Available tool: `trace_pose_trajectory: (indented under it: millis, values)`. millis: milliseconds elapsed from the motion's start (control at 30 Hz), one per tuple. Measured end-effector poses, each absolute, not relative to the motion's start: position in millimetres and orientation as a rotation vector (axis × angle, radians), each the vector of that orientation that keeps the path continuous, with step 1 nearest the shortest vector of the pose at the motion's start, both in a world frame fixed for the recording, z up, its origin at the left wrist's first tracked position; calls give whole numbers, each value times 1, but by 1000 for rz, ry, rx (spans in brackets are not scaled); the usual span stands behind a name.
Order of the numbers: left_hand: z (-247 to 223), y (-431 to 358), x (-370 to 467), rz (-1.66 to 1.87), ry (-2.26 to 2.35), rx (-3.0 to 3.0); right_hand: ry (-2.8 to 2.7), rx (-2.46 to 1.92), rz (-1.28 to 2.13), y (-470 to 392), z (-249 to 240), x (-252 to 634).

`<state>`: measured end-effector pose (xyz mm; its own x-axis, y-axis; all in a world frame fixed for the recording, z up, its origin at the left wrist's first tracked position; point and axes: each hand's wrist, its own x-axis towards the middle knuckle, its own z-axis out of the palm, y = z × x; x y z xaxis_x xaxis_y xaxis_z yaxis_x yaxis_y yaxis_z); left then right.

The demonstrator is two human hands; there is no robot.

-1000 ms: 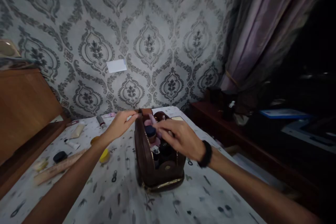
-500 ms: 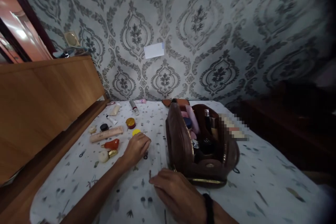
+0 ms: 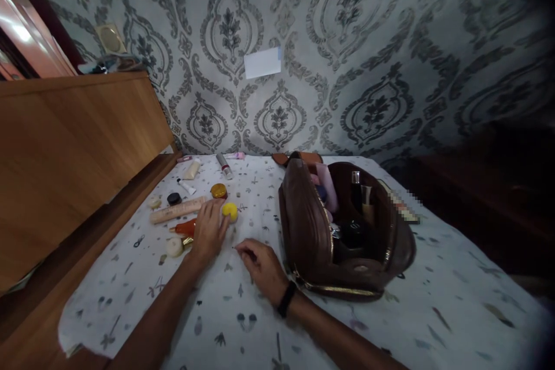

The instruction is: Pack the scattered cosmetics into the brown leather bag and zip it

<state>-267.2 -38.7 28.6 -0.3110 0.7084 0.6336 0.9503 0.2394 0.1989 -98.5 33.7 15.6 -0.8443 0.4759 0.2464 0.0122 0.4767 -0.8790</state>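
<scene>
Yellow and round, the small pot [image 3: 229, 212] sits on the patterned sheet [image 3: 260, 338] at your left hand [image 3: 210, 231], well apart from the bag. Your left fingers are bent and spread low, thumb side at the pot's near edge; whether they grip it cannot be told. Your right hand [image 3: 263, 269] lies palm inward with fingers half curled; whether anything is pinched there is not visible. Assessment: the pot looks light and rigid, probably smooth enough to slip or roll under a glancing touch. Take it by opposite sides of the rim, thumb against fingertips, with modest pressure. Just behind stands the gold-topped jar [image 3: 219, 191], likely heavier and best held round its wall. Beside your left hand lie an orange bottle [image 3: 186, 227] and a long tube [image 3: 177, 210], the latter probably soft if squeezed. Right of both hands, the brown bag [image 3: 303, 225] gapes open, its sides apparently pliable.
</scene>
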Motion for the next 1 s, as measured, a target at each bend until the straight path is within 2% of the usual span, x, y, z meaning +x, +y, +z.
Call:
trace_pose_trajectory:
  millis: [200,533,1000]
  values:
    - [7,-25,-269,-653,-2212,-1578,-2230,-355,1344,33,11,-94]
    - [18,-24,-267,-556,-2350,-1491,-2178,-371,1443,37,9,-96]
    - [14,-24,-262,-698,-2534,-1481,-2167,-395,1462,38,5,-98]
